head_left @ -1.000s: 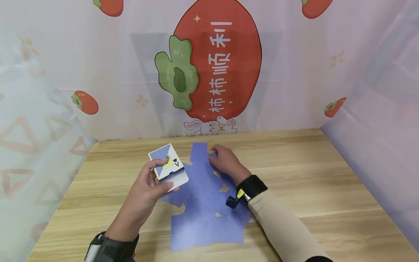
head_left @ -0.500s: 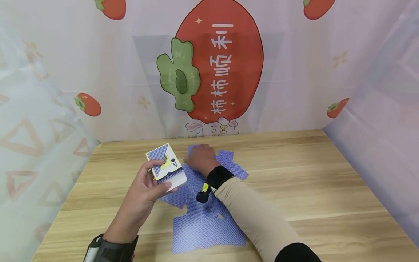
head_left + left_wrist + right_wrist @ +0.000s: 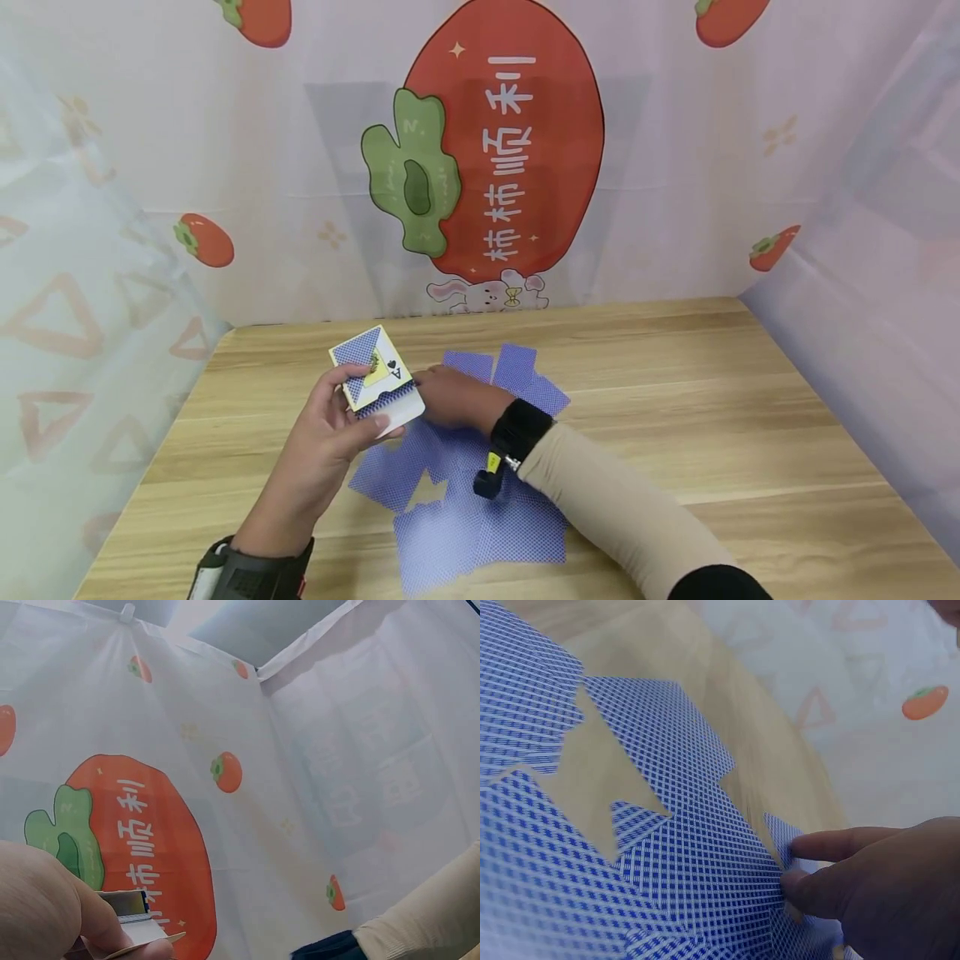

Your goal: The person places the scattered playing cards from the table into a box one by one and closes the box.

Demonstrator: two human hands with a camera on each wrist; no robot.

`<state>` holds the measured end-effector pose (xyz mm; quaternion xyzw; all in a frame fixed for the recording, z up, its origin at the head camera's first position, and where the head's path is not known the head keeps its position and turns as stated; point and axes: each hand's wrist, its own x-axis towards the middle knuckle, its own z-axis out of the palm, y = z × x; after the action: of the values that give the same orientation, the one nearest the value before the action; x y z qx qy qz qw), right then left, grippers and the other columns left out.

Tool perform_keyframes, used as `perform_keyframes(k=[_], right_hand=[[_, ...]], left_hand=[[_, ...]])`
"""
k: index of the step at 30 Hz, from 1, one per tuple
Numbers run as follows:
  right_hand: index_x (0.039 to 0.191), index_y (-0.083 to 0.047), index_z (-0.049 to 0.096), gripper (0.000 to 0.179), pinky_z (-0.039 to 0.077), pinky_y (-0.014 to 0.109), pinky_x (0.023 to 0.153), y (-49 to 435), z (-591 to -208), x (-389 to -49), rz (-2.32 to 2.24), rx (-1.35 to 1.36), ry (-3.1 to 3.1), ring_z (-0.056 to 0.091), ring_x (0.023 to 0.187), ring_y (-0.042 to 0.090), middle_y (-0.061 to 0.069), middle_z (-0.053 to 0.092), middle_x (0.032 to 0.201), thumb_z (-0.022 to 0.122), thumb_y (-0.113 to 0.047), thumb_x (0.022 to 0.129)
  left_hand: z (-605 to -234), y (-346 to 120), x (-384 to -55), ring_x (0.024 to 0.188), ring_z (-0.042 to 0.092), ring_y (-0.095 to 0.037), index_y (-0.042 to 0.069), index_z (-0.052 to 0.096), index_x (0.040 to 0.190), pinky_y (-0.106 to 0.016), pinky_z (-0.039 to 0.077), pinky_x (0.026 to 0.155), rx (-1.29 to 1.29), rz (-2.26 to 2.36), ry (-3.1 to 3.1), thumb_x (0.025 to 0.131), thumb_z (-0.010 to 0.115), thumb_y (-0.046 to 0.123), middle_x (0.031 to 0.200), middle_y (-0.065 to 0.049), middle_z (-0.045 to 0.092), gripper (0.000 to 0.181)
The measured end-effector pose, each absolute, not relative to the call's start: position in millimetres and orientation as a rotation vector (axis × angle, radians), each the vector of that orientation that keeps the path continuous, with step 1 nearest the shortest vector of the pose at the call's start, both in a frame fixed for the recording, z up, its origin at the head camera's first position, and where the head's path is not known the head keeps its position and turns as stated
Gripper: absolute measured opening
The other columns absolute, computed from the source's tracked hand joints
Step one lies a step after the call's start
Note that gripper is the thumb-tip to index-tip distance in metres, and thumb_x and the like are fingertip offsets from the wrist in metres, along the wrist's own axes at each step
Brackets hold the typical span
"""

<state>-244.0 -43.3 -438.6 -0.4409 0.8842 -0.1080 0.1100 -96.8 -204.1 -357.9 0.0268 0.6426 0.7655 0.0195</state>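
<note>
Box point(image 3: 384, 375), ace-printed, flap point(image 3: 405, 410) out | left hand point(image 3: 326, 433) gripping it | right hand point(image 3: 461, 398), forefinger extended and thumb apart, touching blue-patterned cards point(image 3: 517, 525) | cards spread overlapping on wooden table point(image 3: 712, 417)

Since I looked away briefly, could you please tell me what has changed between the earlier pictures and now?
The right hand has moved left and nearer the person, and is now partly behind the card box in the head view. Some blue-patterned cards on the left have slid nearer too, widening a gap. The left hand still holds the box almost in place.
</note>
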Motion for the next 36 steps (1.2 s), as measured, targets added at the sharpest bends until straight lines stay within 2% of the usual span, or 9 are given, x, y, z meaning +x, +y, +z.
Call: perform_keyframes(k=[5,9,13,21,25,30,36], right_hand=[[0.132,-0.022,0.066,0.034,0.040,0.032,0.113,-16.1,-440.9,-227.4,-0.381,-1.377,2.530,0.051,0.133,0.015,-0.003,0.058,0.142,0.068,-0.025,0.098],[0.118,-0.023,0.072,0.022,0.038,0.033,0.115,8.6,-444.0,-213.9,-0.402,-1.338,2.540,0.047,0.138,0.017,0.000,0.055,0.146,0.070,-0.029,0.097],[0.109,-0.022,0.072,0.015,0.039,0.033,0.115,33.9,-444.2,-203.7,-0.424,-1.265,2.584,0.048,0.137,0.018,0.000,0.056,0.145,0.069,-0.031,0.098],[0.090,-0.023,0.067,0.010,0.052,0.032,0.096,71.0,-440.8,-191.0,-0.497,-1.187,2.676,0.060,0.114,0.014,-0.004,0.063,0.125,0.072,-0.029,0.095],[0.098,-0.023,0.069,0.004,0.052,0.033,0.097,83.4,-440.3,-190.3,-0.536,-1.141,2.660,0.060,0.111,0.010,-0.008,0.064,0.118,0.072,-0.025,0.096],[0.114,-0.020,0.071,0.018,0.051,0.036,0.101,91.1,-435.1,-188.4,-0.515,-1.105,2.663,0.061,0.115,0.012,-0.008,0.067,0.116,0.071,-0.018,0.096],[0.127,-0.015,0.067,0.040,0.048,0.042,0.101,73.0,-438.2,-182.7,-0.429,-1.056,2.799,0.059,0.116,0.021,0.001,0.066,0.123,0.072,-0.038,0.094]], left_hand=[[-357.9,-203.6,-96.6,0.117,0.059,-0.018,0.015,0.033,0.138,-0.034,0.059,0.088,0.074,2.344,2.005,0.090,0.057,-0.016,0.145,-0.021,0.030,0.062],[-357.7,-202.9,-96.4,0.117,0.059,-0.018,0.016,0.033,0.139,-0.033,0.059,0.088,0.063,2.324,2.012,0.091,0.060,-0.013,0.144,-0.021,0.030,0.062],[-356.5,-202.5,-96.2,0.118,0.058,-0.019,0.016,0.032,0.140,-0.034,0.059,0.088,0.041,2.313,2.024,0.091,0.060,-0.012,0.146,-0.022,0.029,0.063],[-355.4,-202.0,-96.0,0.119,0.056,-0.021,0.012,0.031,0.142,-0.034,0.059,0.088,0.009,2.302,2.028,0.090,0.059,-0.014,0.150,-0.023,0.028,0.065],[-356.8,-201.4,-96.6,0.119,0.056,-0.023,0.013,0.032,0.142,-0.036,0.059,0.088,0.017,2.285,2.039,0.090,0.060,-0.013,0.148,-0.024,0.029,0.064],[-358.6,-200.6,-96.6,0.120,0.056,-0.023,0.014,0.033,0.140,-0.038,0.059,0.089,0.025,2.279,2.035,0.090,0.059,-0.014,0.149,-0.022,0.027,0.063],[-359.1,-199.3,-96.0,0.118,0.058,-0.022,0.014,0.033,0.139,-0.036,0.059,0.088,0.022,2.277,2.034,0.090,0.059,-0.014,0.148,-0.023,0.028,0.063]])
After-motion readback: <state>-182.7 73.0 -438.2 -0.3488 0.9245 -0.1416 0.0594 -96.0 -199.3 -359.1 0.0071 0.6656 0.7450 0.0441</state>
